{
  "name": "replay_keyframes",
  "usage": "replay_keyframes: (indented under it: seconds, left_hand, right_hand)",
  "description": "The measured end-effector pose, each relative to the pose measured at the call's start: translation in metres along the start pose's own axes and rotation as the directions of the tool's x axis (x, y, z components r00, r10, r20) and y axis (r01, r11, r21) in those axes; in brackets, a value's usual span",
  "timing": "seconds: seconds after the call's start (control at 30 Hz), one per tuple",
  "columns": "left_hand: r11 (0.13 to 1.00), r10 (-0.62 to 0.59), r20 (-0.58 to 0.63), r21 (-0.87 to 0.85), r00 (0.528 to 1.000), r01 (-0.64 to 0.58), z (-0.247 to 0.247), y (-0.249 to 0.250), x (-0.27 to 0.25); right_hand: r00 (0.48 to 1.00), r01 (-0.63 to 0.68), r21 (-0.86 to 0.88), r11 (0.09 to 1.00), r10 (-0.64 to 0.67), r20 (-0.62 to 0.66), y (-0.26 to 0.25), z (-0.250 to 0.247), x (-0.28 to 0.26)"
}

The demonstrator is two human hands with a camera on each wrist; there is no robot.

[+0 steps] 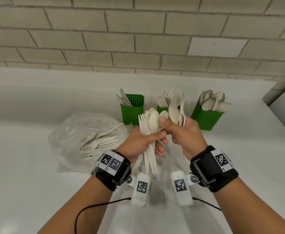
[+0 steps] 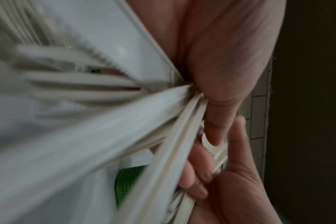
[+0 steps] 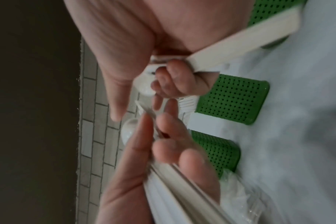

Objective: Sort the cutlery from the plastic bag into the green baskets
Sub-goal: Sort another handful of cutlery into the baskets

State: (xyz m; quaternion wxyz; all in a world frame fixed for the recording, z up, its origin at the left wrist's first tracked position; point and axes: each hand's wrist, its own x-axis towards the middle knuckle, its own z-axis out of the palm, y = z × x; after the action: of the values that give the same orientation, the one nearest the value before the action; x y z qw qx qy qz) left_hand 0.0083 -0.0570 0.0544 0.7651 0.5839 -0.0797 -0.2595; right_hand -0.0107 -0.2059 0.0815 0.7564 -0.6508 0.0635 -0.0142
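So there are three green baskets lined up at the back of the white desk (image 1: 37, 166), near the grey brick wall (image 1: 138, 31). They're perforated plastic with little square holes all over. The left basket (image 1: 132, 109) has knives standing in it, the middle basket (image 1: 162, 108) is packed with forks, tines up, and the right basket (image 1: 205, 118) is stuffed with spoons, bowls up, and sits tilted a bit to the left. The middle one is mostly hidden behind the hands in the head view.

The plastic bag (image 1: 81, 125) is clear and crinkly, slumped on the desk to the left of the baskets, with a loose pile of cutlery inside, forks and at least one spoon that I can make out.

All the cutlery is the same matte cream-white plastic with flat ribbed handles.

The left hand (image 1: 138, 144) has its fingers curled round a mixed bunch (image 1: 149, 125) of forks and spoons, heads up, handles fanning out below the palm. The right hand (image 1: 184, 137) is just beside it, its grip curled round a few pieces (image 1: 174, 110), a spoon plus something thinner that's too blurred to name. Its thumb reaches over to the left bunch. Both hands are held up above the desk in front of the baskets.
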Motion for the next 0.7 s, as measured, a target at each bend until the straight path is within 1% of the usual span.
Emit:
replay_keyframes:
  seconds: [0.03,0.07,0.1,0.17,0.23,0.3,0.37,0.43,0.5,0.53,0.57,0.6,0.63,0.67,0.7]
  left_hand:
    - [1.0,0.0,0.008,-0.006,1.0,0.0,0.0,0.001,-0.001]
    - [1.0,-0.003,0.013,-0.019,1.0,0.003,-0.001,0.001,-0.001]
    - [0.999,-0.01,0.017,-0.037,1.0,0.011,-0.002,0.002,-0.002]
    - [0.997,-0.031,0.022,-0.068,0.999,0.032,-0.004,0.002,-0.003]
    - [0.997,-0.034,0.015,-0.074,0.999,0.035,-0.005,0.002,-0.004]
    - [0.998,-0.031,-0.014,-0.056,0.999,0.031,-0.005,0.002,-0.003]
    - [0.999,-0.04,-0.071,-0.039,0.997,0.038,-0.006,0.001,-0.002]
    - [0.999,-0.053,-0.121,-0.018,0.991,0.051,-0.011,0.001,-0.002]
    - [0.998,-0.059,-0.183,-0.015,0.981,0.057,-0.02,0.0,-0.006]
    - [0.998,-0.055,-0.225,-0.021,0.973,0.052,-0.025,0.0,-0.008]
    - [0.999,-0.049,-0.263,-0.027,0.964,0.044,-0.031,0.0,-0.01]
    - [0.999,-0.04,-0.29,-0.03,0.956,0.032,-0.037,0.001,-0.012]
    - [0.999,-0.032,-0.301,-0.032,0.953,0.023,-0.042,0.004,-0.015]
    - [0.999,-0.026,-0.302,-0.031,0.953,0.017,-0.047,0.007,-0.017]
    - [1.0,-0.021,-0.3,-0.024,0.954,0.014,-0.052,0.01,-0.019]
  right_hand:
    - [0.998,-0.003,-0.042,0.999,0.005,0.058,0.0,0.0,0.0]
    - [0.997,-0.005,-0.068,0.998,0.01,0.073,0.001,-0.001,0.0]
    - [0.999,-0.009,-0.077,0.997,0.013,0.053,0.003,-0.003,0.002]
    - [0.999,-0.015,-0.042,0.999,0.013,-0.029,0.008,-0.008,0.007]
    - [0.994,0.015,-0.028,0.999,-0.018,-0.105,0.013,-0.009,0.009]
    - [0.988,0.068,-0.073,0.995,-0.077,-0.133,0.015,-0.005,0.01]
    - [0.979,0.122,-0.08,0.989,-0.133,-0.156,0.011,0.0,0.009]
    - [0.952,0.17,-0.034,0.985,-0.172,-0.254,0.003,-0.001,0.012]
    - [0.91,0.218,0.058,0.974,-0.182,-0.372,-0.005,-0.009,0.016]
    - [0.903,0.228,0.082,0.97,-0.18,-0.39,-0.007,-0.014,0.018]
    - [0.908,0.217,0.062,0.974,-0.178,-0.38,-0.004,-0.019,0.017]
    - [0.928,0.192,-0.008,0.981,-0.184,-0.324,-0.001,-0.023,0.013]
    - [0.955,0.168,-0.123,0.978,-0.192,-0.227,0.005,-0.024,0.007]
    - [0.981,0.144,-0.254,0.956,-0.171,-0.087,0.014,-0.025,-0.001]
    - [0.992,0.126,-0.385,0.914,-0.109,0.066,0.023,-0.025,-0.008]
